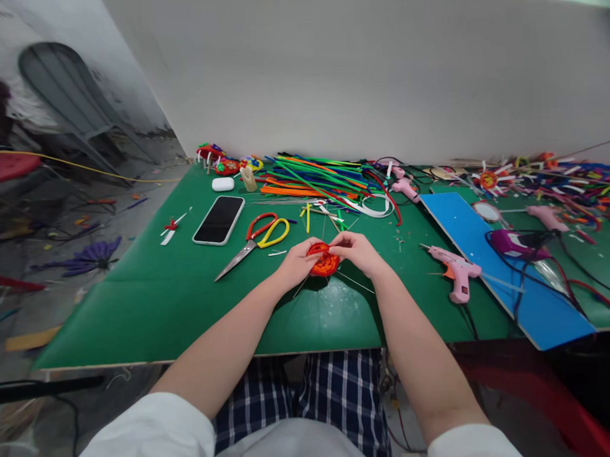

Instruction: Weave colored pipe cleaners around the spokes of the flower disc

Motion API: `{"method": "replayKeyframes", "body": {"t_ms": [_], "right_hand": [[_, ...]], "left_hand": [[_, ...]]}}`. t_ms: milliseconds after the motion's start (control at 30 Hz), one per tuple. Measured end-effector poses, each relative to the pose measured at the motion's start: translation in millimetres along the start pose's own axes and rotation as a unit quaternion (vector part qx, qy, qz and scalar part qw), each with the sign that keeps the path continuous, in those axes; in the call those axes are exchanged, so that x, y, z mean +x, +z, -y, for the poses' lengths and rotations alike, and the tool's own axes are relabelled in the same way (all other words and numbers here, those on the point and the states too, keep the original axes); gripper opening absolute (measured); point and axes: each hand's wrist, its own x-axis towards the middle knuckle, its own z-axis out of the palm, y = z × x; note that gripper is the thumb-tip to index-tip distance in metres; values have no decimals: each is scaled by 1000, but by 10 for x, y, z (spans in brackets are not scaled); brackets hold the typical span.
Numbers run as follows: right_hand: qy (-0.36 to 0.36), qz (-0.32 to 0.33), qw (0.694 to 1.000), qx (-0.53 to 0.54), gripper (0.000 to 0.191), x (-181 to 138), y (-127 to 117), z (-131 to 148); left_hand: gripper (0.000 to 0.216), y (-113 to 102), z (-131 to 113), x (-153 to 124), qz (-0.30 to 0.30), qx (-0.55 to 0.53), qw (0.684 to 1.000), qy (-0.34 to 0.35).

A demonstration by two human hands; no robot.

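Note:
Between my hands is a round red-orange coil of pipe cleaner [324,262], with thin pale wires sticking out around it over the green table [177,306]. My left hand [299,263] pinches its left edge. At its upper right rim, the fingers of my right hand [356,252] are closed on it too. Scissors [255,242] with one red and one yellow handle lie to the left of my hands, blades slightly hidden by nothing. Just beyond the coil are short yellow pipe cleaner pieces [307,218].
A phone [219,220] and a white case [223,184] lie at left. Colourful pipe cleaners [318,178] are heaped at the back by the white partition [339,74]. At right are a pink glue gun [456,271], a blue board [491,262] and trailing cords.

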Motion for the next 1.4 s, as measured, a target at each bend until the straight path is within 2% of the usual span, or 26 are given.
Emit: {"method": "replayKeyframes", "body": {"t_ms": [133,300,500,700,967,1133,1400], "right_hand": [[-16,-19,1000,6,14,-3,1,14],[-22,0,1000,16,16,-11,-4,27],[-19,13,1000,20,20,-31,-25,46],[-13,44,998,31,21,-44,-7,54],[-43,-19,999,14,16,-16,14,47],[-34,-51,998,18,18,-16,33,58],[-26,-51,998,25,21,-18,11,54]], "left_hand": [[20,-4,-28,25,5,-16,999,-29],[19,-25,-23,30,7,4,1000,0],[18,-44,-46,-10,-23,120,991,62],[20,-56,-82,-45,-21,189,979,68],[19,-30,-47,-6,-26,103,993,55],[19,-21,-24,16,-20,41,999,29],[17,-20,-25,40,-10,-5,1000,-2]]}}
